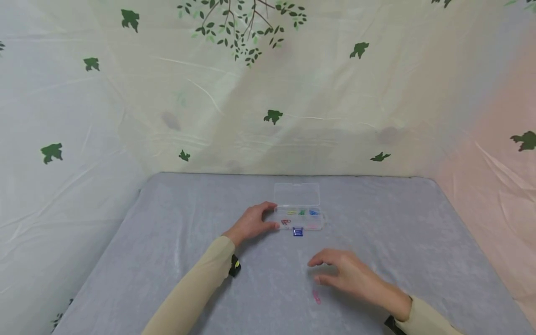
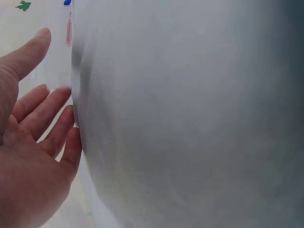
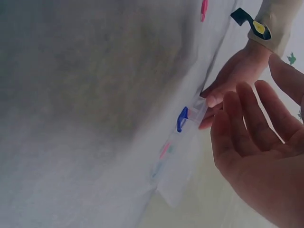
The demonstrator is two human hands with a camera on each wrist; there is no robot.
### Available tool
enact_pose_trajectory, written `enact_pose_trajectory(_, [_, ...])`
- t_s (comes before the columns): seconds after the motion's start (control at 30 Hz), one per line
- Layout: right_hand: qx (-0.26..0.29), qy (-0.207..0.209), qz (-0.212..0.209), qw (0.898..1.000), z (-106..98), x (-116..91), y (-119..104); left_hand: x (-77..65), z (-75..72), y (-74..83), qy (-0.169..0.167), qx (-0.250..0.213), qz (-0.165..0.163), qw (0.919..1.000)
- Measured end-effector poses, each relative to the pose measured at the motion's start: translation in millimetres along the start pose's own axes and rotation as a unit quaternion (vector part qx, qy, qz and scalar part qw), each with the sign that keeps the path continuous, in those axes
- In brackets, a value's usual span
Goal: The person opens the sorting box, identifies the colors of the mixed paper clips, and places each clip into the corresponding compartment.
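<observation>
A clear plastic compartment box (image 1: 304, 223) lies on the grey cloth with its transparent lid (image 1: 297, 194) folded back and a blue latch (image 1: 298, 231) at its front. Red paper clips (image 1: 285, 222) sit in the front left part; yellow, green and blue paper clips (image 1: 313, 212) are along the back, and something pink is at front right. My left hand (image 1: 252, 222) holds the box's left end between thumb and fingers. Nearer me, a single pink paper clip (image 1: 316, 297) lies on the cloth. Just beyond it hovers my right hand (image 1: 349, 273), fingers loosely bent and apart, holding nothing.
The grey cloth (image 1: 201, 200) covers the table up to its back edge. Pale sheeting (image 1: 234, 121) with green bird and leaf prints hangs behind it and along both sides. Dark bands (image 1: 235, 266) are worn on both wrists.
</observation>
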State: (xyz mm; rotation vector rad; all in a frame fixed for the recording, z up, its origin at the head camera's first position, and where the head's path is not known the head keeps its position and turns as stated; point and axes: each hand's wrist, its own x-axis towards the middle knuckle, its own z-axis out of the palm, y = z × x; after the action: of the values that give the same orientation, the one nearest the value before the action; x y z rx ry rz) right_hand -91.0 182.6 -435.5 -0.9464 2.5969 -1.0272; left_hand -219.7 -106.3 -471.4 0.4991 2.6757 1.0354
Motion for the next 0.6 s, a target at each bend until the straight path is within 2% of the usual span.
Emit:
enact_pose_trajectory(0.13, [0.026, -0.028, -0.016, 0.999, 2, -3, 3, -0.3, -0.1, 0.7, 0.000, 0.001, 0.000, 1.0000])
enact_pose_trajectory(0.37, [0.056, -0.083, -0.081, 0.992, 7, -5, 13, 0.1, 0.2, 1.7, 0.000, 0.006, 0.000, 1.0000])
enact_pose_trajectory(0.6, [0.048, -0.165, -0.073, 0.982, 8, -1, 19, 0.8, 0.2, 1.0, 0.000, 0.005, 0.001, 1.0000])
